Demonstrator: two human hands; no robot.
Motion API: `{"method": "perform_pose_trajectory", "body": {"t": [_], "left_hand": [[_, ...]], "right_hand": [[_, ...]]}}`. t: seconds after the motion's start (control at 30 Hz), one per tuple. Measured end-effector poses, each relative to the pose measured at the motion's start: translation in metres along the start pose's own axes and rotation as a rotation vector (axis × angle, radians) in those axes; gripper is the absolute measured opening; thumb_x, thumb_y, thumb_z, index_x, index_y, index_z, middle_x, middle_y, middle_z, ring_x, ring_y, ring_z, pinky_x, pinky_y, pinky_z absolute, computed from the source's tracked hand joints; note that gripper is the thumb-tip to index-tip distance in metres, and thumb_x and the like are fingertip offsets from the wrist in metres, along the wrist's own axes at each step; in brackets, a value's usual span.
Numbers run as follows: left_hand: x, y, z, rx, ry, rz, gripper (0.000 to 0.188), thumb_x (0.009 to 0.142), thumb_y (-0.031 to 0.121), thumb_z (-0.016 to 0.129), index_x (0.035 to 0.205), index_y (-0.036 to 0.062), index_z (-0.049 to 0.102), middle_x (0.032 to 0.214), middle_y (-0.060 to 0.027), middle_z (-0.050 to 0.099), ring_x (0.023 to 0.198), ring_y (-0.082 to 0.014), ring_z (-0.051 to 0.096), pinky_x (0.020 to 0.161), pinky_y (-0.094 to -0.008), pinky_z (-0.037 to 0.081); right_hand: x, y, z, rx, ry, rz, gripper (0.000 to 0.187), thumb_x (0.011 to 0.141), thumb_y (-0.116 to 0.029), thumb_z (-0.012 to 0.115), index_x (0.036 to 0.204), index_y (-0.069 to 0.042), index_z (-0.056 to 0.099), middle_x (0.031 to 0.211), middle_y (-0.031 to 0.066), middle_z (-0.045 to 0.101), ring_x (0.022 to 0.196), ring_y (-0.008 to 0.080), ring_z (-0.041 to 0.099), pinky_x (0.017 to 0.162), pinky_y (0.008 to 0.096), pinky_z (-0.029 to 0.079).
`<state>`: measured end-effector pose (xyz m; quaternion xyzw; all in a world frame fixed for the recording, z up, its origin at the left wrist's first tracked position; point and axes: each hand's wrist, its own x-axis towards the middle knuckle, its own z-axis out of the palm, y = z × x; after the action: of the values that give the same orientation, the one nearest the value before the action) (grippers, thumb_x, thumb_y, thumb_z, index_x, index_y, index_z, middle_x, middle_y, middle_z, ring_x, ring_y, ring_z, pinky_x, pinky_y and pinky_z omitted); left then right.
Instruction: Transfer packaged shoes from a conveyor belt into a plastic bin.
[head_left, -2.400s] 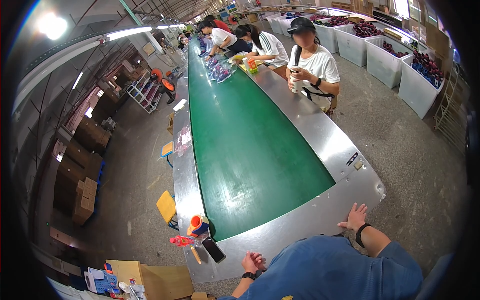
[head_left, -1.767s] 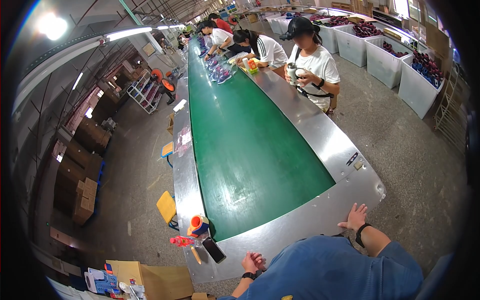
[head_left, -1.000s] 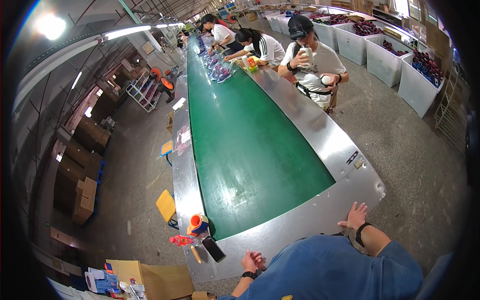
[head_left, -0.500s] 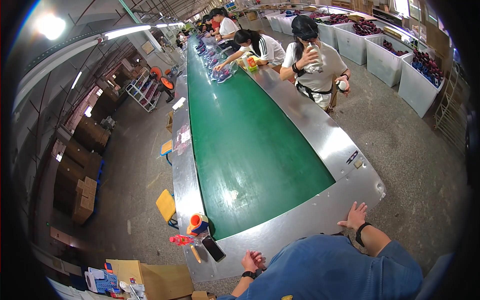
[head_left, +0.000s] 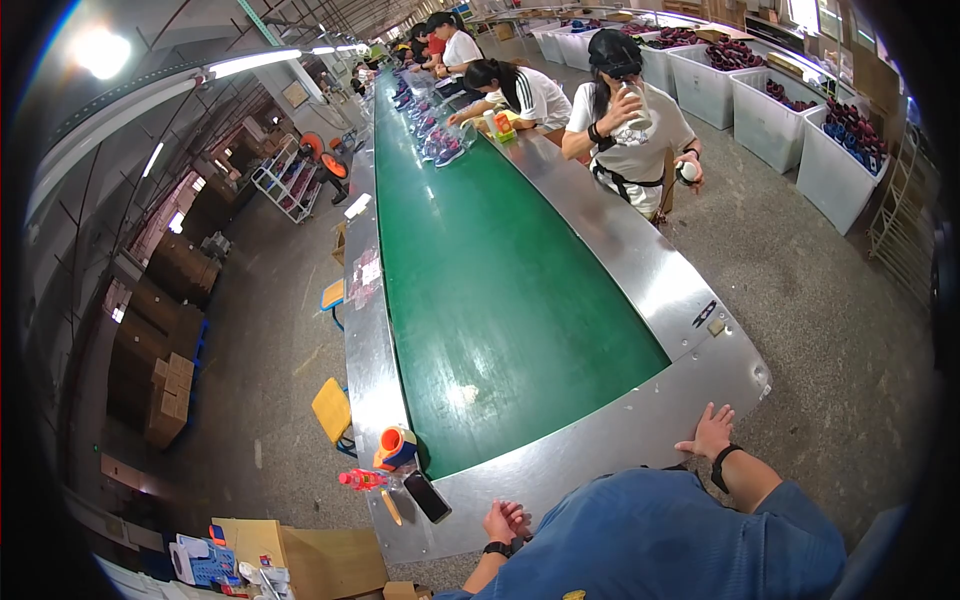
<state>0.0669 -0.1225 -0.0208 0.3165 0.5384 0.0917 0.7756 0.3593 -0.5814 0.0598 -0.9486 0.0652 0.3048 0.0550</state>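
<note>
My right hand (head_left: 711,431) lies flat on the metal rim (head_left: 600,440) at the near end of a green conveyor belt (head_left: 500,300), fingers spread and holding nothing. At the same near edge, further left, my left hand (head_left: 506,521) rests with its fingers loosely curled in; no object shows in it. Closest to it is a black smartphone (head_left: 427,497) lying on the metal. Beside the phone are a slim orange-yellow tool (head_left: 391,508), a bottle with red wrapping (head_left: 362,480) on its side, and a tape roll with an orange core (head_left: 396,447).
Shoes (head_left: 440,147) in clear plastic lie far along the belt, with several people beside it. A person in a white shirt (head_left: 640,140) holds a cup at the right side. White bins of shoes (head_left: 840,165) line the back right. A yellow stool (head_left: 332,408) stands left.
The person in the white shirt has tilted the cup back down somewhat. Another worker has drawn an arm back from the shoes. My hands have stayed in place.
</note>
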Motion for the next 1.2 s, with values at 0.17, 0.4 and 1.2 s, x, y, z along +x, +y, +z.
{"method": "perform_pose_trajectory", "body": {"t": [0.17, 0.4, 1.2], "left_hand": [[0.0046, -0.0011, -0.0035, 0.015, -0.007, 0.003, 0.039, 0.107, 0.042, 0.053, 0.102, 0.0036, 0.059, 0.087, -0.0117, 0.07, 0.064, -0.0194, 0.066, 0.051, -0.0287, 0.056], [0.003, -0.0003, -0.0032, -0.005, -0.02, -0.014, 0.039, 0.107, 0.041, 0.052, 0.102, 0.0032, 0.059, 0.087, -0.0125, 0.07, 0.064, -0.0202, 0.066, 0.052, -0.0294, 0.056], [0.0005, -0.0001, -0.0004, 0.003, -0.004, 0.012, 0.037, 0.107, 0.041, 0.053, 0.1, 0.0047, 0.059, 0.087, -0.0129, 0.071, 0.063, -0.0192, 0.066, 0.052, -0.0292, 0.057]], "right_hand": [[0.0003, 0.0002, 0.0006, -0.003, -0.001, 0.003, 0.153, 0.061, -0.07, 0.089, 0.162, 0.005, 0.002, 0.161, 0.0454, 0.003, 0.153, 0.0589, 0.007, 0.121, 0.0625, 0.026], [-0.0025, -0.0009, -0.0017, 0.012, 0.005, -0.001, 0.153, 0.061, -0.069, 0.089, 0.162, 0.005, 0.002, 0.161, 0.0452, 0.003, 0.152, 0.0592, 0.007, 0.121, 0.0623, 0.026], [-0.0024, -0.0001, -0.0026, 0.013, 0.001, -0.005, 0.152, 0.061, -0.068, 0.09, 0.162, 0.005, 0.002, 0.161, 0.0456, 0.003, 0.152, 0.0595, 0.007, 0.121, 0.0621, 0.026]]}}
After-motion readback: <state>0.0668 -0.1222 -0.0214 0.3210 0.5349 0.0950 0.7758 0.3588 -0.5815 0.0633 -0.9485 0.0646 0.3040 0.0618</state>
